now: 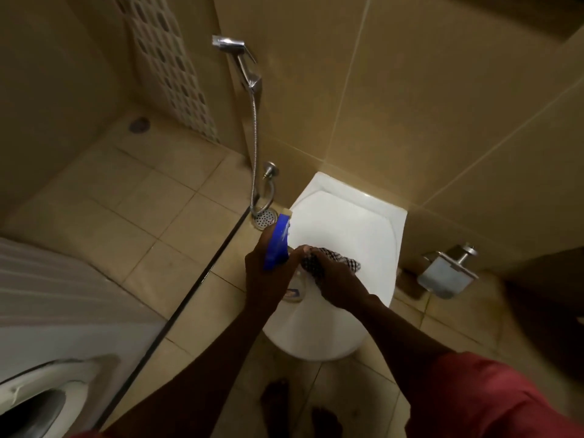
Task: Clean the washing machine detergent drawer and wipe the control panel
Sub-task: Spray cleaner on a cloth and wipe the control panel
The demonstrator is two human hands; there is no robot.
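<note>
Now the left hand (pixel 264 276) grips the spray bottle (pixel 278 245); the right hand (pixel 339 284) clutches the checkered cloth (pixel 346 263); best aim close, misting it lightly.

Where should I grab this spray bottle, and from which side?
Grip the spray bottle just below its blue trigger head, from the left, as the left hand does: the right hand with the cloth blocks the right.
</note>
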